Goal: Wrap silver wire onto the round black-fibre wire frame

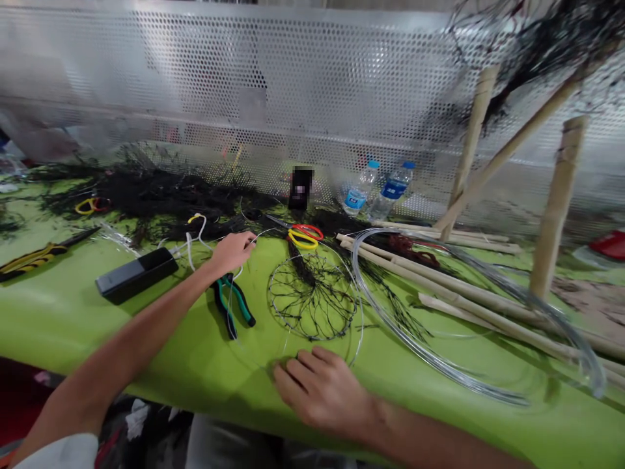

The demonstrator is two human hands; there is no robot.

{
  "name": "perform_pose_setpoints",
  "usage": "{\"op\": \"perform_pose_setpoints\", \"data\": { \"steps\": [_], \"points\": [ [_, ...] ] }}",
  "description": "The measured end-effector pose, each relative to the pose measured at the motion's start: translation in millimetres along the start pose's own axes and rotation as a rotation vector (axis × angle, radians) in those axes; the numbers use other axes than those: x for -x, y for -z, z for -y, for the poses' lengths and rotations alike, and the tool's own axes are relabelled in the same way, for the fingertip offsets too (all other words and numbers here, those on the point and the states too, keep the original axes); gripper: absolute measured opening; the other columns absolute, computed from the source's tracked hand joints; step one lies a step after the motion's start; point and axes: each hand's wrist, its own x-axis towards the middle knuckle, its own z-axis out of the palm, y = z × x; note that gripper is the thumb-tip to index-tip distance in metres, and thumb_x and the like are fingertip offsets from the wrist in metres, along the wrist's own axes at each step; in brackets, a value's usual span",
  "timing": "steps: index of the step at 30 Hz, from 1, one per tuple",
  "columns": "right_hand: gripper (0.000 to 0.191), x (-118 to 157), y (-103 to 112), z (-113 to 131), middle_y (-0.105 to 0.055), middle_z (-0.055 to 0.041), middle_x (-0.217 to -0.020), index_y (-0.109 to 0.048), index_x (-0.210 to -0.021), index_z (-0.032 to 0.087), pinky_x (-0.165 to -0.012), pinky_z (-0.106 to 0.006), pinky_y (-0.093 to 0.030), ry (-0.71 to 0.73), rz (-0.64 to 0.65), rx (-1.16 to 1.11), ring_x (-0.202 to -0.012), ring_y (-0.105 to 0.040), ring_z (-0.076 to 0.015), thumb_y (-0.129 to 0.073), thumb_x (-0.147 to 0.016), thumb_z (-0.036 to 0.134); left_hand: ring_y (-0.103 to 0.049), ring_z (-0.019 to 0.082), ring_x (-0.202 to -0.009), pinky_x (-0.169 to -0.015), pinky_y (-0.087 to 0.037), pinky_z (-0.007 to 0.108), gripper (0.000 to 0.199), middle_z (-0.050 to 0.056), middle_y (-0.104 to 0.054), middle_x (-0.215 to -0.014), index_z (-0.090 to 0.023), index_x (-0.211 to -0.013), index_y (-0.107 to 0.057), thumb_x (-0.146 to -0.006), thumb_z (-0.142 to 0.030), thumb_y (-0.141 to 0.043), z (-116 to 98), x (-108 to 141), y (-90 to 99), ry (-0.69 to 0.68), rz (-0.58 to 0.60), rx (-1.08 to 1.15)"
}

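My left hand (233, 253) reaches out over the table, its fingers pinched on a thin pale wire (266, 231). Just below it lie green-and-black pliers (230, 303) with their handles spread. Close to the table's front edge, my right hand (325, 391) is curled closed; faint strands run toward its fingertips, but what it grips is hidden. Between and beyond the hands rests a wire hoop (272, 306) laced with dark, root-like strands (312, 293) gathered into a bundle. Scissors with red and yellow handles (303, 242) lie just behind the hoop.
A coil of clear wire (385, 319) and bamboo sticks (439, 280) lie on the right. A black power bank (139, 273), yellow-black pliers (34, 260) and dark strands (161, 192) occupy the left. Two water bottles (359, 190) and a phone (299, 195) stand by the perforated panel (195, 78).
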Motion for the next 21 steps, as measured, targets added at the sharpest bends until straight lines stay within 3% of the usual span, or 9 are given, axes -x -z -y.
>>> {"op": "perform_pose_setpoints", "data": {
  "steps": [3,5,8,10,15,21],
  "points": [
    [0.014,1.0,0.1,0.3,-0.060,0.0007,-0.069,-0.061,-0.088,0.019,-0.059,-0.033,-0.027,-0.098,0.058,-0.096,-0.063,-0.050,-0.0159,-0.058,-0.098,0.029,-0.067,0.020,-0.101,-0.089,-0.059,0.041,0.031,0.009,-0.067,-0.118,-0.016,-0.120,-0.064,-0.099,-0.038,-0.062,-2.2,-0.5,-1.0,-0.041,-0.042,0.059],
    [0.020,1.9,1.6,1.2,-0.062,0.0001,-0.073,-0.058,-0.085,0.020,-0.061,-0.034,-0.029,-0.130,0.104,-0.155,-0.066,-0.051,-0.0167,-0.057,-0.099,0.035,-0.067,0.016,-0.085,-0.079,-0.058,0.034,0.027,0.006,-0.069,-0.100,-0.014,-0.112,-0.067,-0.099,-0.038,-0.061,-5.0,1.9,0.5,-0.066,-0.088,0.131],
    [0.024,2.9,4.2,1.6,-0.065,0.0001,-0.076,-0.056,-0.084,0.021,-0.063,-0.034,-0.032,-0.128,0.173,-0.202,-0.069,-0.054,-0.0176,-0.059,-0.098,0.041,-0.059,0.011,-0.061,-0.058,-0.049,0.023,0.025,0.003,-0.065,-0.077,-0.014,-0.107,-0.069,-0.100,-0.033,-0.055,-10.1,7.9,4.1,-0.083,-0.159,0.271],
    [0.030,3.2,6.4,-0.4,-0.065,-0.0002,-0.077,-0.057,-0.086,0.020,-0.065,-0.035,-0.034,-0.116,0.205,-0.224,-0.071,-0.055,-0.0181,-0.060,-0.096,0.048,-0.052,0.009,-0.051,-0.049,-0.041,0.021,0.026,0.002,-0.062,-0.072,-0.014,-0.107,-0.069,-0.098,-0.032,-0.053,-13.2,11.8,6.2,-0.087,-0.200,0.352],
    [0.044,2.3,15.7,-17.9,-0.065,-0.0008,-0.079,-0.061,-0.097,0.019,-0.067,-0.034,-0.037,-0.094,0.295,-0.326,-0.071,-0.057,-0.0175,-0.057,-0.094,0.063,-0.047,0.008,-0.049,-0.046,-0.035,0.021,0.028,0.001,-0.061,-0.069,-0.015,-0.099,-0.072,-0.093,-0.038,-0.059,-14.7,15.2,5.7,-0.107,-0.304,0.437],
    [0.035,-1.5,21.0,-31.8,-0.064,0.0001,-0.074,-0.059,-0.086,0.019,-0.065,-0.032,-0.036,-0.005,0.358,-0.327,-0.068,-0.055,-0.0165,-0.057,-0.098,0.052,-0.047,0.008,-0.050,-0.047,-0.034,0.021,0.026,0.001,-0.061,-0.066,-0.016,-0.095,-0.074,-0.090,-0.038,-0.062,-8.9,13.8,3.6,-0.117,-0.320,0.445]
  ]
}}
